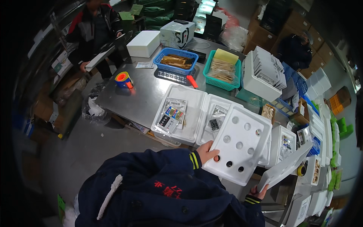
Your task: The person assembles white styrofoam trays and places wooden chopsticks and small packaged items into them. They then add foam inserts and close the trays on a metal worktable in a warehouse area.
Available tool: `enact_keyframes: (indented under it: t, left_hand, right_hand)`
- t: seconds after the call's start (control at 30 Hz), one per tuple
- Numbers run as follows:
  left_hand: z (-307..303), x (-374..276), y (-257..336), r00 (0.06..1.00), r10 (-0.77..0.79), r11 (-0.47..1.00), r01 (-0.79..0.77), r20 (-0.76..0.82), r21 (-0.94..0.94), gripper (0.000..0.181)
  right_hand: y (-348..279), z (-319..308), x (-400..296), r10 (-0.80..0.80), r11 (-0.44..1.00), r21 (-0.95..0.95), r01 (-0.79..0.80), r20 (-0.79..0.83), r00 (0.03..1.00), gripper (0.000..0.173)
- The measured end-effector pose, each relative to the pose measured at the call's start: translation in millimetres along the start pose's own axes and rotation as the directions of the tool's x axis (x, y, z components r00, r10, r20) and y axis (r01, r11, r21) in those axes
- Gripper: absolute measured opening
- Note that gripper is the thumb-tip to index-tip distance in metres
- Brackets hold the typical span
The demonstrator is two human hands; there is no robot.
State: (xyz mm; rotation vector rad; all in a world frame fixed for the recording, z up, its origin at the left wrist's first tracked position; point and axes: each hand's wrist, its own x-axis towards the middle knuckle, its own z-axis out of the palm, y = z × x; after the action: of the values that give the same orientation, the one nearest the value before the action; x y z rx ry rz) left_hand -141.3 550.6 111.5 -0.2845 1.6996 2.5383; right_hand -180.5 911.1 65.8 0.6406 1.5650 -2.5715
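Note:
Gripped at its lower left edge by my left hand [207, 153], a white foam tray with rows of round holes [241, 133] is tilted over the table's front edge. My right hand [258, 191] grips the lower end of a second white foam panel [286, 167], seen nearly edge-on. Left of the holed tray, a white foam box [195, 113] holds printed cards and small sachets [171, 119]. Beside it another foam box [208, 103], partly covered by the tray, holds a card and a dark packet [214, 124]. Further right, a foam box [278, 136] contains packets.
On the steel table [133, 105] are a tape dispenser [124, 80], a blue basket [175, 61], a teal basket of sticks [222, 69], a red-handled tool [192, 81] and a foam box of upright packs [262, 73]. A person [96, 34] holding a panel stands far left; another [295, 51] is back right.

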Motion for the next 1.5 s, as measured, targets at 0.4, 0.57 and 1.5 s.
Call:
enact_keyframes:
  t: [0.4, 0.57, 1.5]
  left_hand:
    - [115, 78, -21, 0.992, 0.056, 0.998, -0.058, -0.110, -0.013, 0.026]
    - [161, 92, -37, 0.976, 0.033, 0.997, -0.046, -0.217, -0.058, 0.033]
    - [211, 8, 218, 0.199, 0.729, 0.676, -0.364, 0.655, -0.641, 0.024]
  right_hand:
    - [-102, 0, 182, -0.073, 0.997, 0.016, 0.073, 0.004, 0.997, 0.034]
    - [-174, 69, 233, 0.215, 0.971, 0.011, -0.239, 0.395, 0.893, 0.058]
    - [-71, 193, 95, -0.136, 0.906, -0.210, 0.367, 0.676, 0.724, 0.040]
